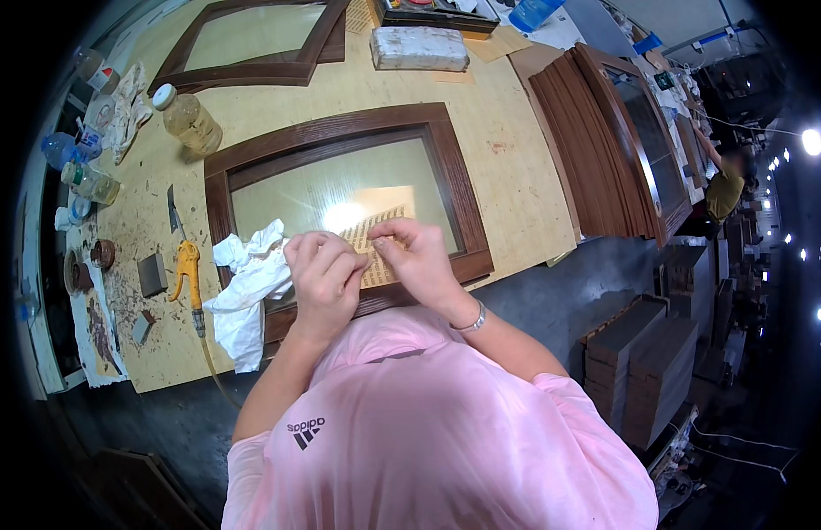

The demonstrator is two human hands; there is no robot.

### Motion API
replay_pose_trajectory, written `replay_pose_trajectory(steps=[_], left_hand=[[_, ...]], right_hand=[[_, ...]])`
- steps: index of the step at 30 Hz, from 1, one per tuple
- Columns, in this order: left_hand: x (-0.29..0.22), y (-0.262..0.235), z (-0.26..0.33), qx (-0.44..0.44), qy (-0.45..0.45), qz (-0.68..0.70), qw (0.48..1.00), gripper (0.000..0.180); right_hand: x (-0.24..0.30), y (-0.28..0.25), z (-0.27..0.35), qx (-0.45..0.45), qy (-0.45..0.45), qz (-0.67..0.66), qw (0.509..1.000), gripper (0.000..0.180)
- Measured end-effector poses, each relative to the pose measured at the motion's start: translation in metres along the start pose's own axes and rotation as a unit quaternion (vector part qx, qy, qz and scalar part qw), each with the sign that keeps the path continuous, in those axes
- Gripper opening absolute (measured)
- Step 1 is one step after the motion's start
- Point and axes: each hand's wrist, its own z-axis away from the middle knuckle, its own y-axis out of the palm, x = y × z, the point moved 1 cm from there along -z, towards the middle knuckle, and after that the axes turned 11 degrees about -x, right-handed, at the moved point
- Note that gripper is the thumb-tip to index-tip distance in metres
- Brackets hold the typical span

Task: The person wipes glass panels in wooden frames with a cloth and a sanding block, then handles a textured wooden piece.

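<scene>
A dark brown wooden frame with a glass pane lies flat on the table in front of me. On its glass rests a tan paper sheet with rows of small dark marks. My left hand is curled over the sheet's left side, thumb and fingers pressed together. From the right, my right hand pinches thumb against forefinger above the sheet. Whatever lies between the fingertips is too small or hidden to make out. Beside my left hand, a crumpled white cloth covers the frame's left corner.
Left are a yellow air blow gun with hose, a knife, sanding blocks and a jar of yellowish liquid. Another frame and a wrapped block lie farther back. Stacked brown panels stand right.
</scene>
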Motion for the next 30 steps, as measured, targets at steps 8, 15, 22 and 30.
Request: replay_pose_trajectory(steps=[8, 15, 22, 30], left_hand=[[0.004, -0.01, 0.001, -0.035, -0.065, 0.008, 0.997, 0.015], [0.024, -0.024, -0.002, -0.01, -0.227, 0.053, 0.972, 0.015], [0.018, -0.022, 0.002, 0.07, -0.448, 0.316, 0.833, 0.038], [0.018, -0.018, 0.009, 0.021, -0.431, 0.344, 0.834, 0.038]], right_hand=[[-0.002, -0.003, -0.001, -0.018, 0.012, -0.029, 0.999, 0.014], [0.005, -0.01, -0.002, -0.012, 0.013, -0.064, 0.998, 0.014], [0.0, -0.015, -0.003, 0.005, 0.005, -0.119, 0.993, 0.013], [0.005, -0.015, -0.003, 0.017, 0.009, -0.162, 0.987, 0.012]])
